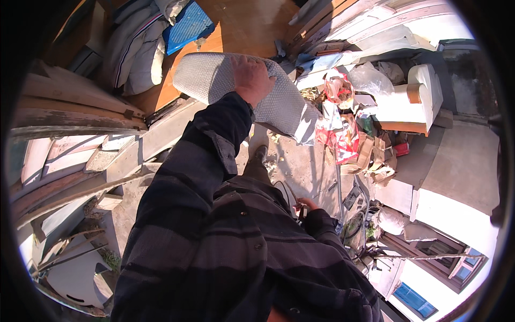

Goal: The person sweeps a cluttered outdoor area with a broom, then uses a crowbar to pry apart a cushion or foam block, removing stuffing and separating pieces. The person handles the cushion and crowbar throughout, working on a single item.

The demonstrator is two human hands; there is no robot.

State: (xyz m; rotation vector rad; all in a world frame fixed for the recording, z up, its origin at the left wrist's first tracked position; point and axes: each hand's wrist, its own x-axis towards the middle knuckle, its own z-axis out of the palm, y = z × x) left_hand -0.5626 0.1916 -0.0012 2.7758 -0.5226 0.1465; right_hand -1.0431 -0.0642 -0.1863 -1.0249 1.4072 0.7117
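Note:
My left arm reaches forward, and my left hand is closed over the upper edge of a long, grey, quilted-looking pad. The pad has a rounded left end and a surface like bubble wrap. Its right end looks thinner and partly see-through, and hangs beside the heap of rubbish. Low at my right side, my right hand shows only in part, with its fingers curled. A small dark thing and a thin cord are close to it; what the fingers hold is too small to tell.
A wooden doorway sill borders an orange-brown floor. Bedding and a blue mat lie beyond it. Torn cardboard, bags and a white-and-brown box crowd the right. Poles and boards lean at left.

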